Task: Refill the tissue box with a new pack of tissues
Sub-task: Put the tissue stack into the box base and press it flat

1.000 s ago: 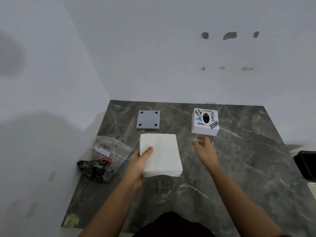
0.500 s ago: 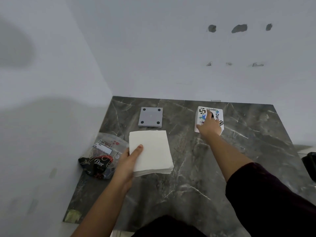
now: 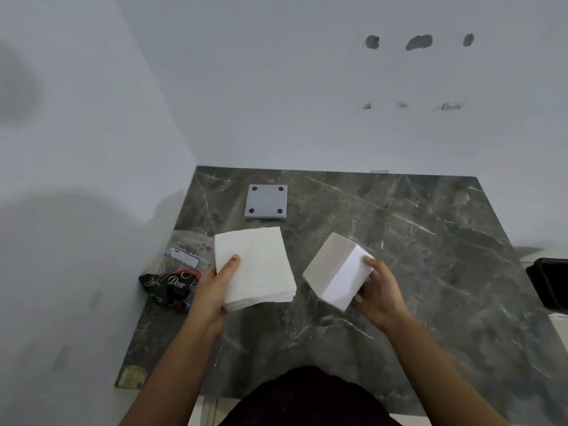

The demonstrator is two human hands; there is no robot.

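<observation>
A white stack of tissues (image 3: 256, 265) is in my left hand (image 3: 216, 285), thumb on top, just above the dark marble table (image 3: 430, 256). My right hand (image 3: 379, 290) grips the white cube tissue box (image 3: 338, 270), tilted on its side above the table with its open underside turned toward the tissues. The box's inside looks empty. Its printed top face is hidden. The stack and the box are apart by a small gap.
A grey square base plate (image 3: 266, 201) with black feet lies at the back of the table. An empty plastic tissue wrapper (image 3: 176, 272) lies at the left edge. A black object (image 3: 550, 281) sits beyond the right edge. Walls close in behind and left.
My right hand took the tissue box from the back of the table, brought it near and tipped it over. My left hand kept the tissue stack, shifting slightly.
</observation>
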